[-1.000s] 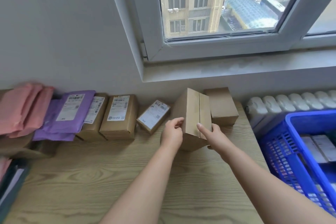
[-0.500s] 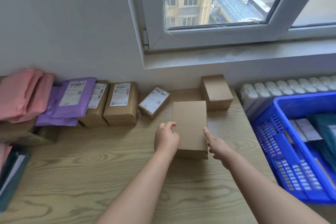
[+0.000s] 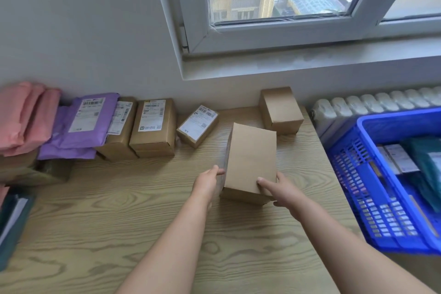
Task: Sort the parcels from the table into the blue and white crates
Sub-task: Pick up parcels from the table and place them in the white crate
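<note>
Head view, OP: early in the sort, by my read. At the right edge of frame the blue crate (image 3: pixel 362 188) already holds a few parcels, a teal bag (image 3: pixel 427 162) among them. I can't see the white crate.

DESK: What's in hand?

OP: One plain brown box (image 3: pixel 250 157), centre of frame, on or just off the table (image 3: pixel 119 222) — I can't tell which. On its left side the left hand (image 3: pixel 207 184) curls against the edge. At the near right corner the right hand (image 3: pixel 279 188) pinches it, forefinger on the top face. Both are grasping it. No label on the faces I can see, so I can't judge which crate it wants.

DESK: What's left?

OP: Most of it. Along the wall, left to right:
- pink mailers (image 3: pixel 26 114) stacked at the left edge
- a purple mailer (image 3: pixel 81 126) lying over a labelled box (image 3: pixel 119 143)
- a labelled carton (image 3: pixel 152 131) touching that one
- a small labelled box (image 3: pixel 198 125) set askew
- a plain small box (image 3: pixel 280 108) just beyond the one in hand

There are also dark packets (image 3: pixel 14 222) at lower left, partly cut off.

DESK: Obstructions?

OP: Few. The crate sits beside the table's right end, with a radiator (image 3: pixel 372 105) behind it. The path rightward looks open — only the crate's near wall to clear, I'd judge.
</note>
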The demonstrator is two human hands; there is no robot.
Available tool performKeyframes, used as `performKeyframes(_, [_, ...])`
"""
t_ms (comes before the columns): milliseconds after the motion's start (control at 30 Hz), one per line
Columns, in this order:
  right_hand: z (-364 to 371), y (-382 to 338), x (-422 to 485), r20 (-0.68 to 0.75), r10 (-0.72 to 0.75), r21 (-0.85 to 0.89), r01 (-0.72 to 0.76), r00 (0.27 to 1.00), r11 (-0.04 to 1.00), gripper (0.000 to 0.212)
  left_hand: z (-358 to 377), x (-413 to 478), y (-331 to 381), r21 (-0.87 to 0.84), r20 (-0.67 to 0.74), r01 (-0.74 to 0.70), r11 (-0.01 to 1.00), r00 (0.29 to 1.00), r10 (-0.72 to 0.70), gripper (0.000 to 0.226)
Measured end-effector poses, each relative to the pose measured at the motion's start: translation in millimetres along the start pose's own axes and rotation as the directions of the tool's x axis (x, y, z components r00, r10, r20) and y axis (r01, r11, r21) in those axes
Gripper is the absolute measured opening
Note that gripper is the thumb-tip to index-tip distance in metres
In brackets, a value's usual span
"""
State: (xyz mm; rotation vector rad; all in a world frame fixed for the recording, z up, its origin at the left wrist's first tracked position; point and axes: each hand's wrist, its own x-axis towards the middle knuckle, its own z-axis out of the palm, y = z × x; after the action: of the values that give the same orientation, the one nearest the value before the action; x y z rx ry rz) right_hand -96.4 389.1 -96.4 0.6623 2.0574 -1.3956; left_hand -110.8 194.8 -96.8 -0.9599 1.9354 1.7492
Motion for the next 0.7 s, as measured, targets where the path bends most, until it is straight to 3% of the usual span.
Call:
performKeyframes(133, [-3, -5, -3, 0.049, 0.074, 0.133, -0.08, 0.996, 0.988, 0.059, -5, -9, 2, -0.204, 0.004, 0.046, 0.978, 0.999, -0.046, 0.006])
performKeyframes(300, [14, -1, -5, 0.061, 0.1, 0.154, -0.109, 0.993, 0.982, 0.074, -8, -13, -1, -0.383, 0.024, 0.046, 0.923, 0.999, -0.04, 0.019])
performKeyframes(500, [16, -10, -9, -0.044, -0.018, 0.048, 0.02, 0.999, 0.999, 0.065, -20, -15, 9, -0.375, -0.017, 0.019, 0.927, 0.999, -0.027, 0.051])
performKeyframes(600, [18, -10, -7, -0.014, -0.03, -0.055, 0.029, 0.999, 0.998, 0.042, -18, -14, 5, -0.331, -0.034, 0.011, 0.943, 0.999, -0.024, 0.048])
performKeyframes(700, [24, -12, -14, 0.053, 0.016, 0.02, -0.017, 0.998, 1.0, 0.031, -13, -16, -3, -0.28, -0.008, 0.032, 0.959, 0.999, -0.036, 0.039])
